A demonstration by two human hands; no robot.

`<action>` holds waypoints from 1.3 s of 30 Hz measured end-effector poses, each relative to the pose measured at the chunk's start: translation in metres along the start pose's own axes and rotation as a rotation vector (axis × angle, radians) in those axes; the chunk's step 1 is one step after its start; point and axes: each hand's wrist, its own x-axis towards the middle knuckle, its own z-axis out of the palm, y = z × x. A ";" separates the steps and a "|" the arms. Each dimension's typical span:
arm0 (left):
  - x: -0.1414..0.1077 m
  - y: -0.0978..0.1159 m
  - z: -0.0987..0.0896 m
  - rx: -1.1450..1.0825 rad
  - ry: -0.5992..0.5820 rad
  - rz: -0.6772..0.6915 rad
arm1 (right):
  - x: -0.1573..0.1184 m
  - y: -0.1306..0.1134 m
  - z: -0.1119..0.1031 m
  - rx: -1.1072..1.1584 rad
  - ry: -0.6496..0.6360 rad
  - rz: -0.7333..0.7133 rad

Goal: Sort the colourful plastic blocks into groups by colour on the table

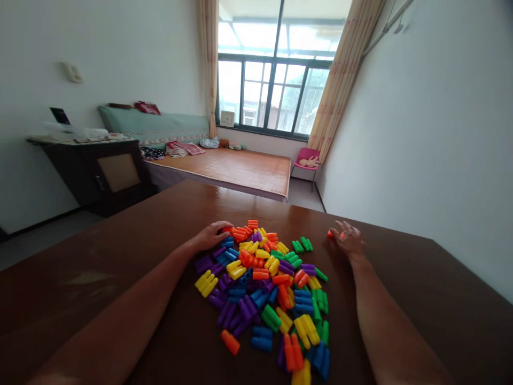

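A heap of toy plastic building blocks [262, 254], shaped like joined bullet-tipped tubes in orange, yellow, green, blue and purple, lies on the brown table. At its far left edge, my left hand [212, 235] has its fingers and thumb closed around an orange block [228, 230]. My right hand [349, 239] is off to the right of the heap, palm down, its fingers curved over another orange block [331, 233] on the tabletop. Part of that block is hidden by the fingers. Between the right hand and the heap lie some green blocks [302, 245].
Bare brown tabletop [100, 278] extends on both sides of the blocks. Beyond the table are a bed [240, 166], a dark cabinet [116, 171] at left and a pink chair [308, 156] by the window. A white wall [433, 133] rises on the right.
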 end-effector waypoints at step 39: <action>0.003 0.072 0.014 -0.519 0.099 -0.015 | -0.031 -0.219 -0.072 0.617 -0.286 -0.565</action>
